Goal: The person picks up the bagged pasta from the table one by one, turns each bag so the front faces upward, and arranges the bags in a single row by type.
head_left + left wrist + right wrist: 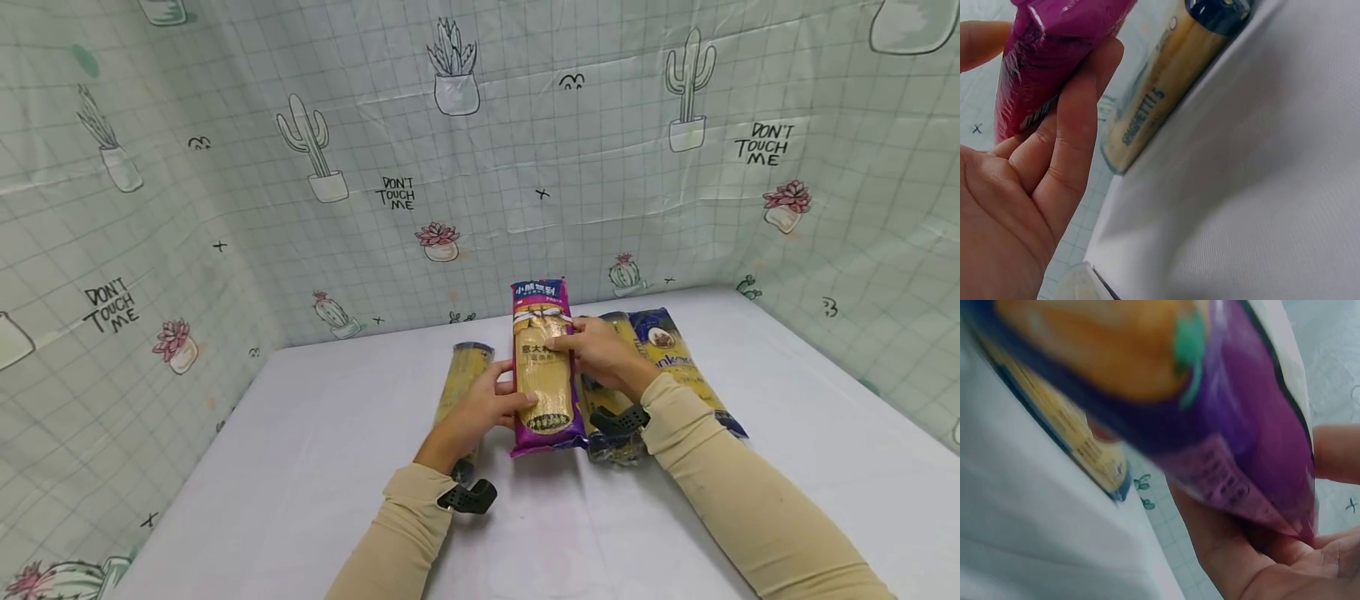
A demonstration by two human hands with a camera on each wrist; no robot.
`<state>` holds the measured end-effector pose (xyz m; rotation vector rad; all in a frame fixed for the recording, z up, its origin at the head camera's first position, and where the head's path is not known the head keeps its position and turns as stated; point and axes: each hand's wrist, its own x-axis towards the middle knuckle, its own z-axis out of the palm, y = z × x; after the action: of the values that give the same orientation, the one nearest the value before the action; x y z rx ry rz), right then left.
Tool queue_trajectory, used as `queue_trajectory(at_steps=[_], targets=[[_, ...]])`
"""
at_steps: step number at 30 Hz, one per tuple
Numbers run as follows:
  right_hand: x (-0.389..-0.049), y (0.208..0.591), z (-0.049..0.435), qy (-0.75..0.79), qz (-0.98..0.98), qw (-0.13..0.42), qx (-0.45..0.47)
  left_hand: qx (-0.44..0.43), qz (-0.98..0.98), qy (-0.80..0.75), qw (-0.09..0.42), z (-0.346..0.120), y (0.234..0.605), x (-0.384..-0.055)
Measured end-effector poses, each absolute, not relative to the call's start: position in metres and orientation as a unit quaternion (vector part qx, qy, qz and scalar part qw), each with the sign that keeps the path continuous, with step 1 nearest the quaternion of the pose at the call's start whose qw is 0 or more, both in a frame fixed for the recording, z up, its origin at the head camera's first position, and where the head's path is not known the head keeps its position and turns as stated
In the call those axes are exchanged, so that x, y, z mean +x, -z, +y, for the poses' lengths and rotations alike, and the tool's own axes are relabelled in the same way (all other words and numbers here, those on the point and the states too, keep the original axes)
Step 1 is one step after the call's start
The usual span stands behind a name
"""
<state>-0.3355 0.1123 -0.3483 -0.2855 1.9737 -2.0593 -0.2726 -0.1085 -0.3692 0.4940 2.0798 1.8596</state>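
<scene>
Both hands hold up a purple and pink pasta packet (545,367), its clear window showing long pale strands. The left hand (483,402) grips its lower left side, thumb in front and fingers behind. Higher on the opposite edge, the right hand (602,352) pinches it with the thumb across the front. In the left wrist view, fingers of the left hand (1041,181) support the back of the shiny packet (1066,50). The right wrist view has the right hand (1254,562) curled at the edge of the packet (1266,437), which shows an orange picture.
A slim spaghetti packet (465,375) lies on the white table (337,467) beside the left hand. Right of the held packet lie another yellow pasta packet (611,404), partly hidden, and a blue and yellow one (682,367). A patterned cloth (510,225) hangs behind the table.
</scene>
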Motion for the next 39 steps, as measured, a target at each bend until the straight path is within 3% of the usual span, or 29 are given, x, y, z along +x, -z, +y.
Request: queue_trajectory(at_steps=[15,29,39], targets=[[-0.334,0.347,0.114,0.729,0.650,0.133,-0.167,0.150,0.723,-0.657,0.152,-0.103,0.364,-0.274],[-0.334,0.346,0.114,0.738,0.646,0.129,-0.150,0.188,0.698,-0.667,0.178,-0.104,0.367,-0.271],[-0.335,0.342,0.117,0.730,0.653,0.153,-0.131,0.178,0.688,-0.684,0.166,-0.097,0.367,-0.269]])
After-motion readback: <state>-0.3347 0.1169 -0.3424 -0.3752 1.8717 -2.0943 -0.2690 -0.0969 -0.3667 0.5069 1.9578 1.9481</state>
